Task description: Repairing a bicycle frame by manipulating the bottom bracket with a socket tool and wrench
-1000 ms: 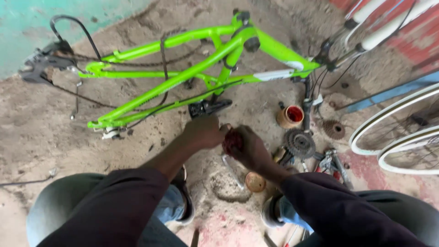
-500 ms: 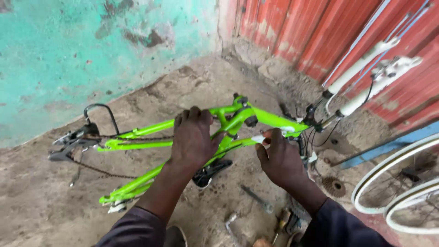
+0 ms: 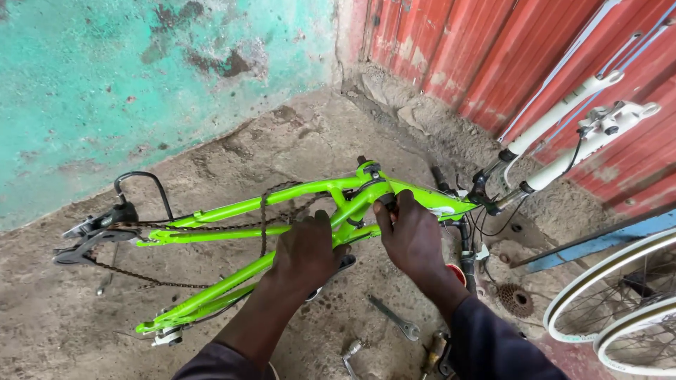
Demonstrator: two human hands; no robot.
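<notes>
Frame: green bike frame (image 3: 282,204) lies on the concrete, fork toward the red wall | Left hand (image 3: 304,253): closed over its lower tube | Right hand (image 3: 412,236): fingers wrapped at the seat-tube junction | Change: both hands have left the small parts (cassette (image 3: 516,300), spanner (image 3: 393,319)) lying beside the frame and now grip it | Chain (image 3: 267,211): draped loose

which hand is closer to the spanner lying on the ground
Right. The right hand grips the green frame almost directly above the spanner; the left hand holds the frame further left of it.
</notes>
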